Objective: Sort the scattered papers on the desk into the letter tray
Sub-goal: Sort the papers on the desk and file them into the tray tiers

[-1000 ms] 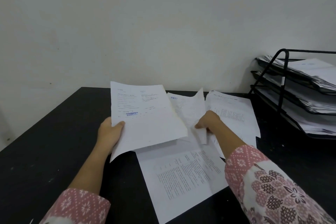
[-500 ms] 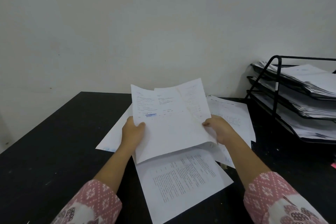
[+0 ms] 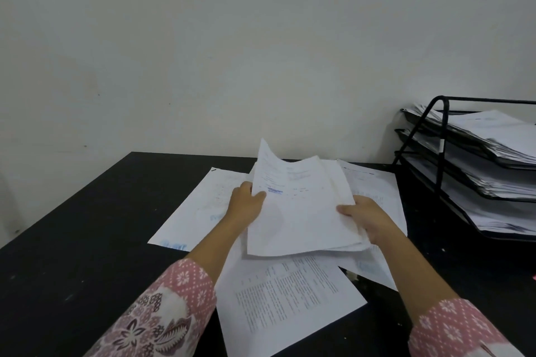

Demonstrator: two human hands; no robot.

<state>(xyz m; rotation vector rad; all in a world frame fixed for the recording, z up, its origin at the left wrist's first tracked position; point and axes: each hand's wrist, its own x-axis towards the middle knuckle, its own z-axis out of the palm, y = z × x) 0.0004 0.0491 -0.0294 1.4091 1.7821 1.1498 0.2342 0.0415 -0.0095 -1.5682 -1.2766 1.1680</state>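
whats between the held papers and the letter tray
Head view: beside the held papers one loose sheet lies flat, then a bare strip of desk before the letter tray.

Black desk [image 3: 87, 240], and loose paper is spread over its middle: a left sheet [image 3: 197, 211] lies flat and angled, a printed sheet [image 3: 290, 298] sits nearest the front edge, and a right sheet [image 3: 374, 182] lies toward the back. Over at the right rear stands the black wire tray [image 3: 441, 171], all three tiers stacked with paper.
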